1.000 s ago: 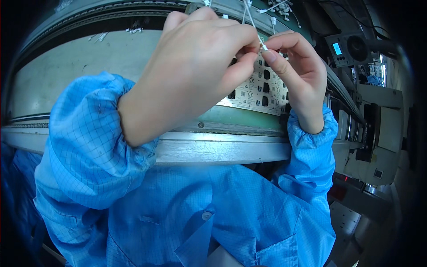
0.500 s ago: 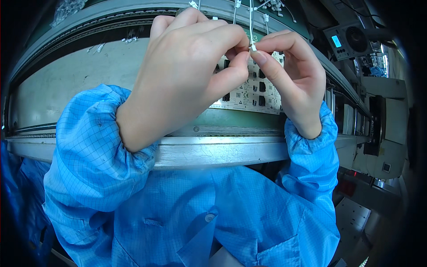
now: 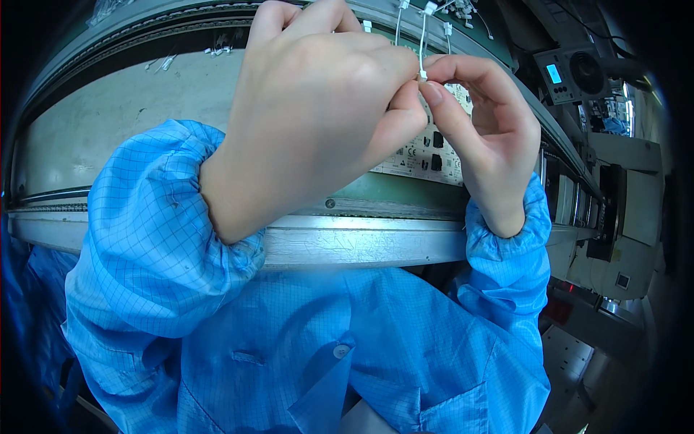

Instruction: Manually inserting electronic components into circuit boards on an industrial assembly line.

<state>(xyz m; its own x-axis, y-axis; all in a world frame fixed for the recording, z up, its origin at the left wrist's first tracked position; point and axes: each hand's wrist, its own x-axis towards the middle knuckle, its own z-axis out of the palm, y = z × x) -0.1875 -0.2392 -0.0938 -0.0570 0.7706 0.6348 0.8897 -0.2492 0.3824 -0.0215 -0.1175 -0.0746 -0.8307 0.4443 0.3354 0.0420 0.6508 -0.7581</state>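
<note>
- Fingers of the right hand point(image 3: 499, 137): thumb and index pinched together, no gap, clamped on a small white plug point(image 3: 423, 74).
- Fingers of the left hand point(image 3: 318, 108): thumb and index curled, little space between them, ends just beside the plug. Cannot tell whether they touch it or grip something small; the other fingertips are hidden.
- Change over the last second: the white cable point(image 3: 422, 43) now leans slightly right toward its top, where earlier its top slanted left. The left hand covers more of the printed board point(image 3: 416, 165), and its thumb-index gap looks narrower.
- Meaning (judgement): the plug is being turned or steadied within the same pinch; handling of it appears unfinished.
- Plug position: raised in front of the chest, in line of sight over the board's upper part; contact with the board cannot be told.
- Surroundings: board lies beyond the metal rail point(image 3: 347, 242); loose white cables point(image 3: 166, 63) lie on the far side of the pale table point(image 3: 108, 101), left of the hands.
</note>
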